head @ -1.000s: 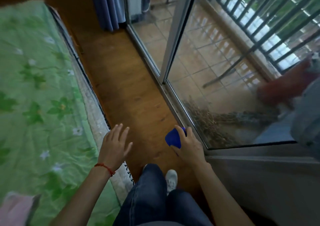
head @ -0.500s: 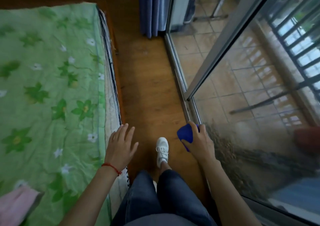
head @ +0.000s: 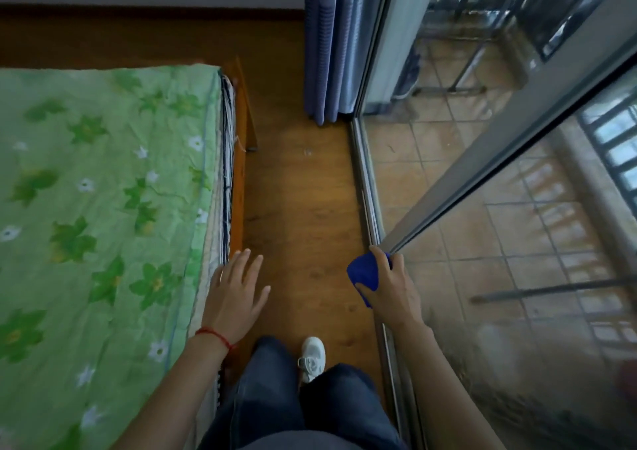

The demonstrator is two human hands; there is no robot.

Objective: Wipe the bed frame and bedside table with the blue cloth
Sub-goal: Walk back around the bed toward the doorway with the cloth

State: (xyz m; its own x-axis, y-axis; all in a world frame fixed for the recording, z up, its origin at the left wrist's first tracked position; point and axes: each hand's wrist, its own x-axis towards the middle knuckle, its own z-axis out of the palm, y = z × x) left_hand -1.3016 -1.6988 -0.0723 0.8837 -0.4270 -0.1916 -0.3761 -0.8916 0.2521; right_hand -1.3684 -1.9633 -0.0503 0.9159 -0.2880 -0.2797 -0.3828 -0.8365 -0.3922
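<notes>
My right hand [head: 391, 286] grips the bunched blue cloth [head: 364, 273] above the floor, close to the sliding glass door. My left hand [head: 238, 294] hovers with fingers spread over the right edge of the bed, holding nothing. The bed's orange wooden frame [head: 239, 160] runs along the right side of the mattress, which is covered by a green flowered sheet [head: 103, 191]. No bedside table is in view.
A narrow strip of wooden floor [head: 303, 201] lies between the bed and the glass door's track [head: 367, 187]. Blue curtains [head: 331, 46] hang at the far end. My legs and a white shoe [head: 312, 358] are at the bottom.
The view has swung left and forward along the aisle, bringing the foot of the bed and its wooden frame into sight. Both hands keep their pose, the right still gripping the cloth.
</notes>
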